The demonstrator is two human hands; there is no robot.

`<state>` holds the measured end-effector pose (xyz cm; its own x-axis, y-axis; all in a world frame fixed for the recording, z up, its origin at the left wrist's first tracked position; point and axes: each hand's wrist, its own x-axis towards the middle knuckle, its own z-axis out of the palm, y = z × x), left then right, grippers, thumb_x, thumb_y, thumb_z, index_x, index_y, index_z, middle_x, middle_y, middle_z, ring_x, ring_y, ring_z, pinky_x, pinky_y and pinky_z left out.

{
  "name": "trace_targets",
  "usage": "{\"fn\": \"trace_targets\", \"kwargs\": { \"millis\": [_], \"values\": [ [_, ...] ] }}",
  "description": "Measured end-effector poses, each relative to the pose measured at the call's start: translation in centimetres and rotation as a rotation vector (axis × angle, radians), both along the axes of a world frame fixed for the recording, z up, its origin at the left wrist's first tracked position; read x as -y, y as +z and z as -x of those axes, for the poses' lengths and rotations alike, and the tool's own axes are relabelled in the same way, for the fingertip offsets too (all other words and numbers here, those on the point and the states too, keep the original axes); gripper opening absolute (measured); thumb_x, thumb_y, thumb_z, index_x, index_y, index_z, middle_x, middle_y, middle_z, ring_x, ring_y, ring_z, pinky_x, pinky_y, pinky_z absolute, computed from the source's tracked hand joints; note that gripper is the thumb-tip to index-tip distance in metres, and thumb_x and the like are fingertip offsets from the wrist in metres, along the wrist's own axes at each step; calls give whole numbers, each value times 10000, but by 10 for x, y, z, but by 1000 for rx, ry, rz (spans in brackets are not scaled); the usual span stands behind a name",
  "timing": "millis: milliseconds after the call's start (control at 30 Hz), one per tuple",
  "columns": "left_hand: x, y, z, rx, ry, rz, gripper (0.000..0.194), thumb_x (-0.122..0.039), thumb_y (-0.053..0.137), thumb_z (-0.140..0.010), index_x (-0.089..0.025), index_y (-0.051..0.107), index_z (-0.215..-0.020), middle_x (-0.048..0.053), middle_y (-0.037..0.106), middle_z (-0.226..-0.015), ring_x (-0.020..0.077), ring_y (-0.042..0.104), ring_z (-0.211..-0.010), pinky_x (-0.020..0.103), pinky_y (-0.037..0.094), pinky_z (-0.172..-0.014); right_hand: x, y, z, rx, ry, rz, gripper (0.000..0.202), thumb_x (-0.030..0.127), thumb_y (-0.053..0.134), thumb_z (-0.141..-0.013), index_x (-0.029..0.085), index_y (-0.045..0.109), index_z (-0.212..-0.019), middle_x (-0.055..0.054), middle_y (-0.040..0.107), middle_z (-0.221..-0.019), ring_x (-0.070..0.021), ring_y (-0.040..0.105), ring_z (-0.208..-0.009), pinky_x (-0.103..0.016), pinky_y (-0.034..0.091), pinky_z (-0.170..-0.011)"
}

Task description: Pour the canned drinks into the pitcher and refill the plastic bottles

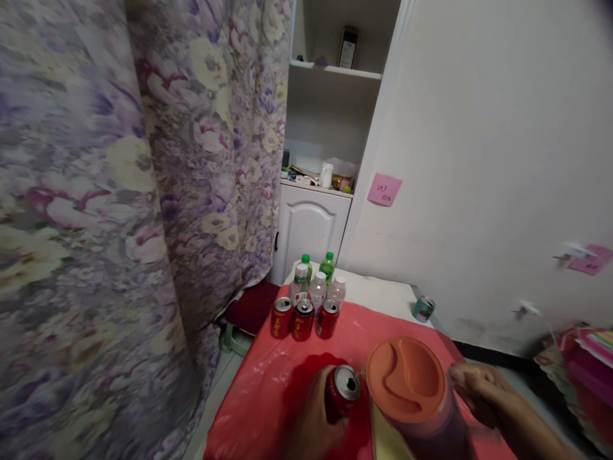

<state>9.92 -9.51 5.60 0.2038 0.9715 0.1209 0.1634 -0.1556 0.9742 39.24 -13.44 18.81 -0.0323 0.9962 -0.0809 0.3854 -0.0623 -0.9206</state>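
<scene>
My left hand [318, 415] is wrapped around an opened red drink can [343, 390] at the near middle of the table. Just right of the can stands a large container with an orange lid [406, 380], which has a curved recess in its top. Beside the container's right side, my right hand [479, 390] has its fingers curled; whatever they may hold is hidden. Three more red cans [302, 319] stand in a row farther back. Behind them are several plastic bottles [318, 291], some with green caps and some with white.
A red plastic cover [268, 383] lies over much of the table. On the white part at the far right stands a teal can [424, 308]. A floral curtain [191, 191] hangs at the left, above a dark red stool [251, 308]. Behind is a white cabinet [311, 223].
</scene>
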Motion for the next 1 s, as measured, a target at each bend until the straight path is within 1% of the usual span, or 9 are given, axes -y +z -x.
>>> {"fn": "trace_targets", "kwargs": {
  "millis": [67, 167, 233, 333, 400, 467, 667, 867, 1000],
  "values": [
    [0, 1, 0, -21, 13, 10, 708, -45, 628, -627, -219, 541, -1308, 95, 652, -1374, 270, 576, -1331, 399, 428, -1169, 5, 9, 7, 19, -20, -2, 665, 855, 513, -721, 249, 314, -535, 81, 233, -533, -96, 144, -512, -301, 102, -509],
    [-1, 2, 0, -28, 11, 9, 705, -59, 639, -628, -221, 549, -1309, 90, 660, -1370, 281, 577, -1333, 394, 431, -1167, 10, 18, 14, 13, -58, -35, 632, 813, 520, -759, 242, 344, -551, 67, 261, -567, -111, 173, -540, -308, 123, -529],
    [-2, 2, 0, -22, 3, 6, 696, -74, 648, -638, -221, 550, -1310, 93, 660, -1377, 285, 580, -1332, 388, 439, -1162, 8, 16, 12, 7, -45, -32, 637, 811, 530, -753, 245, 327, -544, 70, 246, -564, -109, 164, -536, -307, 121, -523],
    [-3, 0, 0, -42, 13, 15, 703, -82, 653, -636, -208, 541, -1319, 113, 650, -1395, 296, 568, -1346, 395, 429, -1173, 1, 6, 4, -3, -4, -6, 660, 843, 531, -722, 252, 304, -534, 83, 227, -534, -94, 137, -508, -301, 95, -501],
    [-3, -2, 0, -59, 14, 19, 721, -80, 652, -630, -206, 533, -1330, 117, 642, -1405, 295, 558, -1357, 392, 421, -1182, -3, -1, -1, -31, 6, -2, 644, 830, 530, -739, 251, 323, -547, 87, 237, -528, -87, 132, -496, -296, 84, -494],
    [-3, -3, 0, -64, 13, 12, 730, -80, 650, -629, -209, 530, -1337, 109, 640, -1408, 286, 555, -1361, 379, 417, -1185, -5, -3, -3, -53, 11, -7, 645, 825, 537, -741, 250, 319, -542, 91, 236, -514, -80, 130, -479, -296, 77, -489],
    [-2, -3, 0, -41, 28, -16, 695, -71, 638, -639, -213, 546, -1313, 104, 657, -1379, 277, 581, -1332, 380, 445, -1161, -1, 1, 2, -53, 25, -17, 659, 839, 512, -761, 245, 312, -556, 94, 217, -540, -80, 111, -506, -290, 84, -493],
    [-1, -1, -1, -33, 27, -15, 701, -46, 627, -632, -213, 541, -1307, 109, 652, -1381, 280, 578, -1332, 414, 430, -1175, -4, 5, 4, -33, 2, -11, 629, 790, 550, -722, 250, 306, -511, 84, 211, -516, -80, 135, -480, -279, 123, -475],
    [0, -1, -1, -26, 23, -12, 686, -58, 631, -636, -201, 546, -1302, 116, 652, -1379, 281, 584, -1328, 412, 442, -1166, -6, 5, 5, -42, 1, -22, 643, 812, 543, -688, 255, 289, -492, 80, 200, -505, -88, 150, -484, -275, 154, -461]
  ]
}}
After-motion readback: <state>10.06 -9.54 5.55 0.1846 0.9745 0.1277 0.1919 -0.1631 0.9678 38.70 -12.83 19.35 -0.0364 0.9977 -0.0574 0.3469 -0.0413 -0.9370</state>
